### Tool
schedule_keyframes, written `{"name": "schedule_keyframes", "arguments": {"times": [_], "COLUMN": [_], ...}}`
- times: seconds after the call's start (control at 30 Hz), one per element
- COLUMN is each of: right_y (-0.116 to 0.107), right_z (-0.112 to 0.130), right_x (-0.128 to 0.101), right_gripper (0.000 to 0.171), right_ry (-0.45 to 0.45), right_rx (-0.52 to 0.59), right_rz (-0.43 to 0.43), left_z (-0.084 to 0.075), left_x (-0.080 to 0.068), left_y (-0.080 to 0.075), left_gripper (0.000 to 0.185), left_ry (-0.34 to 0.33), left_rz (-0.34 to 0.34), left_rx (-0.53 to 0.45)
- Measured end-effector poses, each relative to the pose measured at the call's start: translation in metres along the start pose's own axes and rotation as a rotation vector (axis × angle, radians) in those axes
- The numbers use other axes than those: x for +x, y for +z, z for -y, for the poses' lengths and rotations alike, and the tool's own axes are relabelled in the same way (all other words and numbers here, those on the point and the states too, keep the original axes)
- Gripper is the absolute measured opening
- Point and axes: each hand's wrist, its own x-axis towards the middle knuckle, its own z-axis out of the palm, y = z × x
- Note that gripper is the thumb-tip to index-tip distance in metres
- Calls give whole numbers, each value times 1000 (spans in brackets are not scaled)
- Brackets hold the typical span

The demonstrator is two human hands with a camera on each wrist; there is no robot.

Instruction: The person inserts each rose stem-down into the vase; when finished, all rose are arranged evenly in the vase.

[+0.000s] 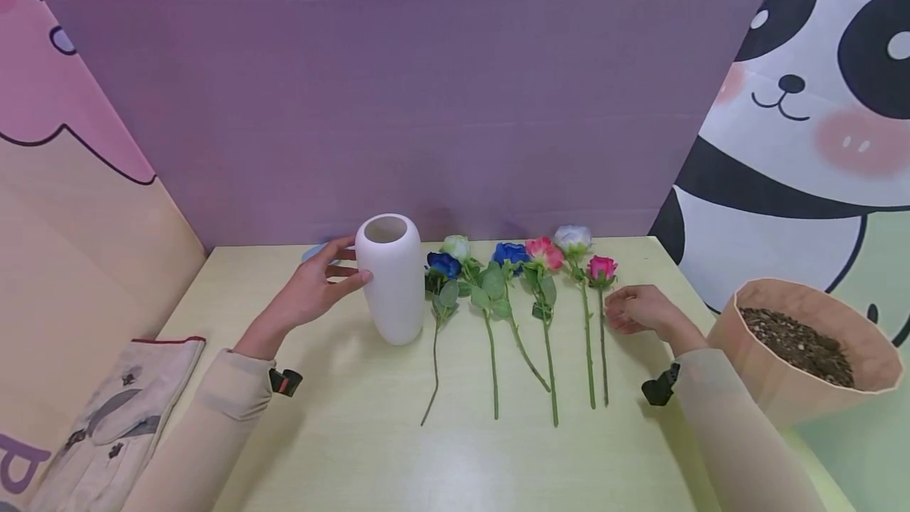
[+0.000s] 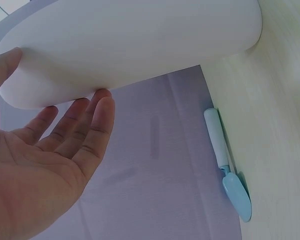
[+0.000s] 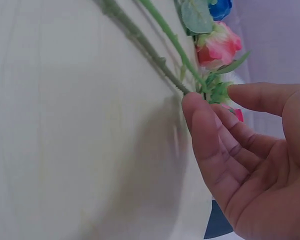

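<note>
A white vase [image 1: 389, 283] stands on the table, left of the flowers. My left hand [image 1: 308, 291] touches its upper left side with thumb and fingertips; the left wrist view shows the palm apart from it and the fingers [image 2: 102, 120] fairly straight. Several artificial flowers lie in a row, including blue roses [image 1: 510, 253], a coral-pink flower [image 1: 543, 252], a pale flower [image 1: 573, 239] and a deep-pink rose [image 1: 602, 268] at the right end. Beside that rose's stem is my right hand [image 1: 643, 310], its thumb apart from its fingers. Fingertips [image 3: 194, 102] lie close to the stem; contact is unclear.
A peach pot [image 1: 739, 362] with dark soil stands at the right edge of the table. Pale gloves [image 1: 117, 409] lie at the left edge. A light-blue trowel [image 2: 235, 192] lies at the back, left of the vase. A purple cloth [image 1: 426, 101] hangs behind the table.
</note>
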Motion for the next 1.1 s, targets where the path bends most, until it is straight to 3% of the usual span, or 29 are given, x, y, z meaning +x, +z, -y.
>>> {"name": "schedule_keyframes", "arguments": {"times": [0.47, 0.87, 1.1], "right_y": [6, 14, 14], "right_z": [-4, -5, -4], "right_x": [5, 13, 13], "right_gripper": [40, 31, 29], "right_ry": [10, 58, 76], "right_rx": [-4, -64, -23], "right_rz": [1, -69, -66], "left_z": [0, 0, 1], "left_x": [1, 1, 1], "left_y": [-1, -1, -1], "left_gripper": [74, 75, 74], "left_ry": [17, 13, 14], "left_rz": [9, 14, 16], "left_rx": [-12, -24, -24]}}
